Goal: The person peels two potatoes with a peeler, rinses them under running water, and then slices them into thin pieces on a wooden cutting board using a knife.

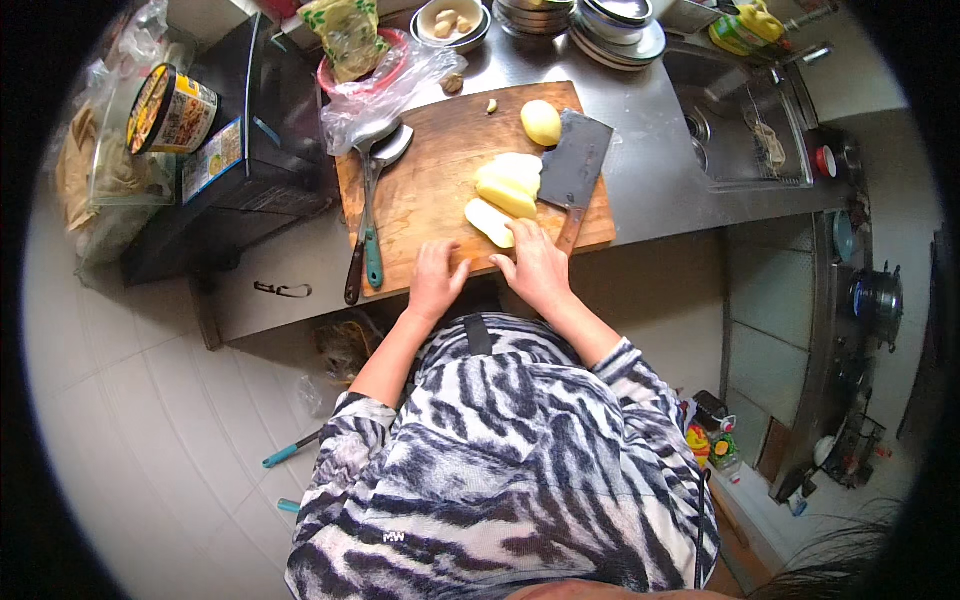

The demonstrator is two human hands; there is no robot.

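My right hand (536, 262) rests at the near edge of a wooden cutting board (435, 180), its fingertips on a slice of peeled potato (489, 223). Behind that slice lie overlapping potato slices (510, 180). My left hand (437, 274) lies on the board's front edge with nothing in it, thumb apart from the fingers. A cleaver (576, 161) lies flat on the right of the board, its wooden handle towards me. At the blade's upper left sits a whole peeled potato (541, 123). A small garlic clove (492, 106) is near the far edge.
Two long-handled turners (371, 225) lie along the board's left side. A clear plastic bag (375, 105) and red basin (324, 75) stand beyond them. Stacked plates (619, 45) and bowls (450, 22) line the back. The sink (739, 120) is at right, a black appliance (255, 165) at left.
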